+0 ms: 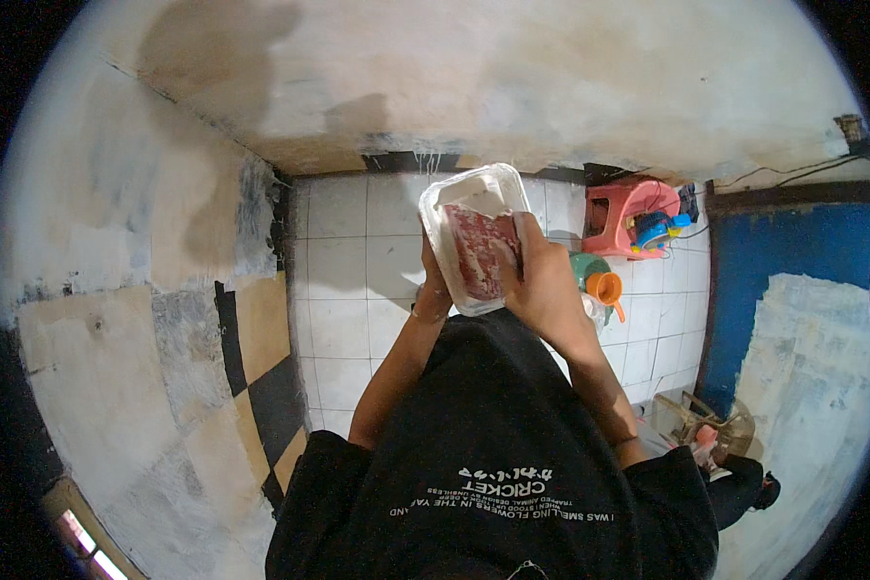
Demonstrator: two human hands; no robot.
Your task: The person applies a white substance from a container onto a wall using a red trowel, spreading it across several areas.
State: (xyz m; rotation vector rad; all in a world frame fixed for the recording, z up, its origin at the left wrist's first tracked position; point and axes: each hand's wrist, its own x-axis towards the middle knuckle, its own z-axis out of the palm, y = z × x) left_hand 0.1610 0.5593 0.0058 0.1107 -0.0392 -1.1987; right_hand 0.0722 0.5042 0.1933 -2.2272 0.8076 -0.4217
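A white rectangular plastic tub (434, 217) is held up in front of my chest, tilted, with white paint-like smears inside. My left hand (435, 287) grips its left side, most of the fingers hidden behind and under it. Within the tub is a flat reddish piece (476, 253) streaked with white; I cannot tell whether it is a sponge or a cloth. My right hand (543, 290) is closed around the right edge of this piece, over the tub's right side. Some of its fingers are hidden.
A pale, patchily painted wall (551, 87) stands close ahead, another (97, 358) on the left. On the white tiled floor (338, 319) are a pink stool (604, 232) holding blue items, a green container (586, 266) and an orange cup (605, 288). A blue panel (783, 242) is at right.
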